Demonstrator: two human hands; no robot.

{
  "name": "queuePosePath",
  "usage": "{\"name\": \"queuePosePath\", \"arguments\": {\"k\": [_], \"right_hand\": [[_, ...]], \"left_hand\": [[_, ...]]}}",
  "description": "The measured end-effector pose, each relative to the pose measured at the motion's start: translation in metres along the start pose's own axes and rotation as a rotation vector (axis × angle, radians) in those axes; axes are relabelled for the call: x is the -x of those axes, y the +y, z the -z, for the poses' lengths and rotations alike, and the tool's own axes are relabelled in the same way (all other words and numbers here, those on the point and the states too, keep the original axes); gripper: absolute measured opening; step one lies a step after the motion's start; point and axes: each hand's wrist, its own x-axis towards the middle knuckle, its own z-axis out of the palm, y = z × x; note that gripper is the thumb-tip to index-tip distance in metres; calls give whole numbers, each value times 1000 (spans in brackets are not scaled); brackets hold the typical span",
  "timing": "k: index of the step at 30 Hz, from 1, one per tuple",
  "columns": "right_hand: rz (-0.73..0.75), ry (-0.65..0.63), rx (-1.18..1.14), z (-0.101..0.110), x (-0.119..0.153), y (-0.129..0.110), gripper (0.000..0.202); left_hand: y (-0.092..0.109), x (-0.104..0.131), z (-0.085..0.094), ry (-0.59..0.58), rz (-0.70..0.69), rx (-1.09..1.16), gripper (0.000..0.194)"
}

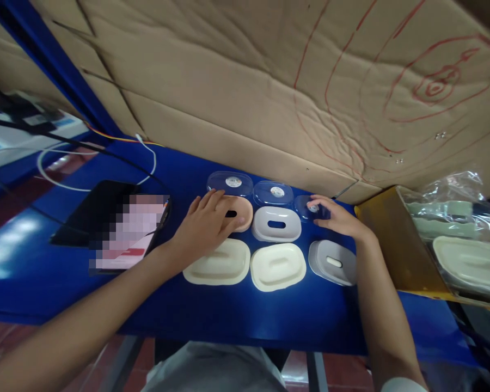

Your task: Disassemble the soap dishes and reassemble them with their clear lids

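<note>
My left hand [206,223] rests over a peach oval piece with a slot [243,209], its fingers spread. At the right, my right hand [332,216] touches a clear lid with a round sticker [302,207], thumb and fingers apart. Two more clear lids [230,183], [273,193] lie along the back. A white slotted piece [276,231] sits in the middle, with two cream trays [216,264], [277,267] in front. Below my right hand, a grey slotted piece [332,263] has something white showing through its slot.
A tablet [133,231] with a black cover lies at the left, near a white cable [154,158]. An open cardboard box [396,245] at the right holds cream and green pieces in plastic. Cardboard [228,92] lines the back of the blue table [237,321].
</note>
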Motion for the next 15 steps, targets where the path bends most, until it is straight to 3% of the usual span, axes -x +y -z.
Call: {"name": "queuePosePath", "arguments": {"k": [9, 12, 15], "right_hand": [[-31, 63, 17, -3, -10, 8, 45], [-39, 60, 32, 9, -2, -10, 44], [-69, 103, 83, 26, 25, -40, 43]], "left_hand": [[-3, -6, -1, 9, -6, -32, 60], [0, -2, 0, 8, -7, -49, 58], [4, 3, 1, 9, -43, -69, 58]]}}
